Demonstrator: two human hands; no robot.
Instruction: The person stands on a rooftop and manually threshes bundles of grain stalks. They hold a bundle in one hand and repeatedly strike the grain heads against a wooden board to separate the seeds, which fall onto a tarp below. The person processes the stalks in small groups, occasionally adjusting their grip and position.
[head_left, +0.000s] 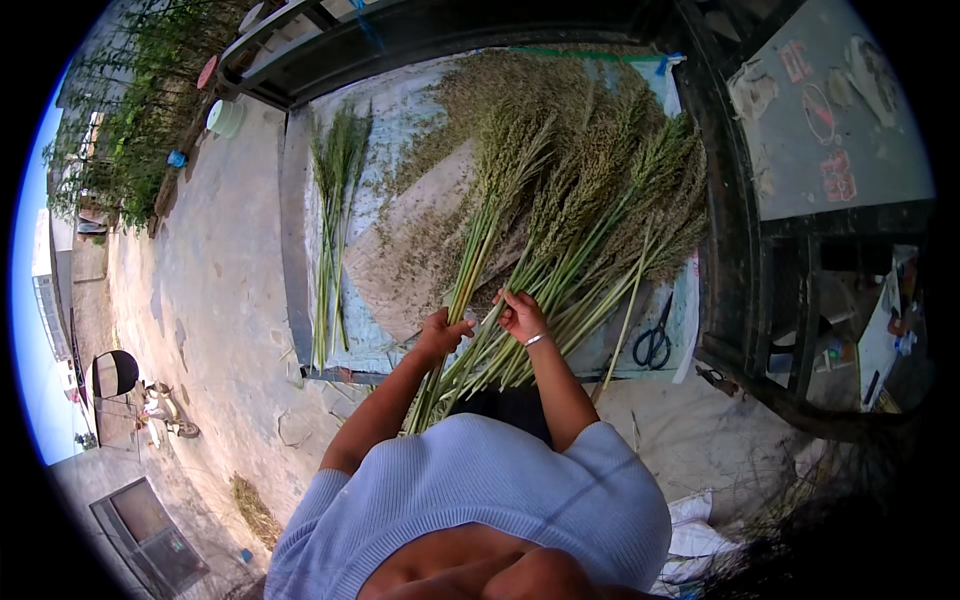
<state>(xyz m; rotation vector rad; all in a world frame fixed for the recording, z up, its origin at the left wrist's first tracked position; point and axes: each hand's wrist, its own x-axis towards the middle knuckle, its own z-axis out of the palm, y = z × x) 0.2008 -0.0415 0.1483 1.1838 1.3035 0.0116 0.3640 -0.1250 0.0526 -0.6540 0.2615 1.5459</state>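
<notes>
Nearest me, just below the middle of the frame, my left hand (445,336) is wrapped around the lower stems of a seed-headed bundle (482,250), likely low down so the heads lie free toward the top. My right hand (522,317), just beside it but apart, has its fingertips pinched on the green stalks (578,272) fanned out at centre right; how many it grips I can't tell. Those stalks lie with their cut ends toward me, presumably for easy picking. The black scissors (655,342) rest at lower right of the pale blue sheet (395,120), within reach yet clear of my fingers. At its left side a slim bunch (335,215) lies alone, perhaps to keep it separate. Farther up, loose brown heads (500,80) are spread across the sheet, which probably catches fallen seed. A pale bucket (226,118) stands beyond, upper left.
</notes>
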